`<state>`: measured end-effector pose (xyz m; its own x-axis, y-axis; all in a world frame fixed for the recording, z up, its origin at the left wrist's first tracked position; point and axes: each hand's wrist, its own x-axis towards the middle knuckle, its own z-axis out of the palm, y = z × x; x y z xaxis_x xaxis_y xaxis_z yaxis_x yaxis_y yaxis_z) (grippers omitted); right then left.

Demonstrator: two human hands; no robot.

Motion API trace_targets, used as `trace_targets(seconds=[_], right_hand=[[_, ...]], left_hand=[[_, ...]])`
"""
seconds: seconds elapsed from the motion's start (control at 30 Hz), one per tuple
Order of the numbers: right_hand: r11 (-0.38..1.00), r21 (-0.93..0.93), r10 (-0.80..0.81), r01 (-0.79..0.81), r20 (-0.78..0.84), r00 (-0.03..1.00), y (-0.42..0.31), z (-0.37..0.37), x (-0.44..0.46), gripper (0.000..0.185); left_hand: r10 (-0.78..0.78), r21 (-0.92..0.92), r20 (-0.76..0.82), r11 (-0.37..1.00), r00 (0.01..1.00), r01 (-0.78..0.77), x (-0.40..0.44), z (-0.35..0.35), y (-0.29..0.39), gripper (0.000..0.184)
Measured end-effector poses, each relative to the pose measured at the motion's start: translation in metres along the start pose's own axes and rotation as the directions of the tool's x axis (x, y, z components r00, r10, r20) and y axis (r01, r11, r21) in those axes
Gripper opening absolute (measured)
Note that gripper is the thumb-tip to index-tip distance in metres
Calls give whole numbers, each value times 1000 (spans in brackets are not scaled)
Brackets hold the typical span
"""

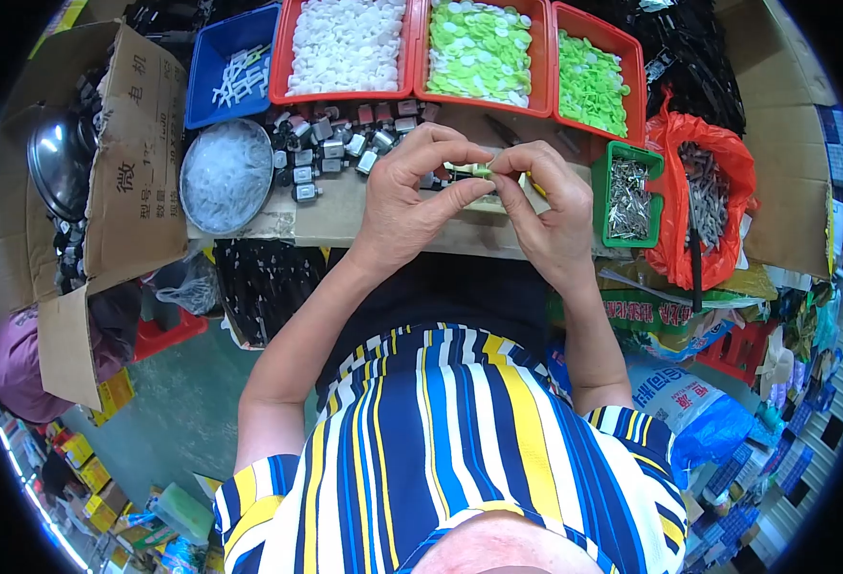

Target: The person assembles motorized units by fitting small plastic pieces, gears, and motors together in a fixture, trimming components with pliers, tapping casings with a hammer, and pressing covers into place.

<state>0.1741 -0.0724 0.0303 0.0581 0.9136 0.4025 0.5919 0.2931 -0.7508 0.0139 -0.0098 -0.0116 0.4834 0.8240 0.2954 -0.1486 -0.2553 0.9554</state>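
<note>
My left hand [404, 196] and my right hand [550, 212] meet above the front of the work table, fingertips pinched together. Between them is a small part with a light green end [482, 172] and a dark stretch beside it; its exact kind is too small to make out, and fingers cover much of it. Just beyond my left hand lie several small metal-cased motors [333, 148] on the table [331, 218]. A green tray [629, 196] of small metal pins or screws stands to the right of my right hand.
Along the back stand a blue bin [233, 65] of white plastic pieces and red bins [345, 48] of white and green discs. A bowl [226, 176] of clear small parts is left. A red bag [704, 196] of metal parts and cardboard boxes [139, 153] flank the table.
</note>
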Motion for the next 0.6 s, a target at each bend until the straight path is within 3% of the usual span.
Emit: trace_targets(seconds=[0.13,0.23,0.27,0.33,0.47,0.6], right_hand=[[999,-35,-15,17,54,998,5,1,-3,12],[990,-138,-7,24,126,992,17,4,-8,9],[988,-151,-13,34,143,990,21,5,-9,8],[986,-159,-14,39,159,987,30,8,-13,7],[983,-174,-19,51,180,983,39,13,-14,6],[973,-217,-40,80,186,982,41,15,-11,6]], left_hand=[[-19,74,-38,997,999,22,-6,-3,7,31],[200,492,3,853,980,-175,-14,-10,-1,34],[193,493,5,853,981,-171,-18,-12,-3,34],[288,646,132,701,948,-303,-24,-12,-5,33],[343,711,276,556,898,-430,-34,-7,-11,34],[325,745,326,490,888,-453,-34,-4,-14,35]])
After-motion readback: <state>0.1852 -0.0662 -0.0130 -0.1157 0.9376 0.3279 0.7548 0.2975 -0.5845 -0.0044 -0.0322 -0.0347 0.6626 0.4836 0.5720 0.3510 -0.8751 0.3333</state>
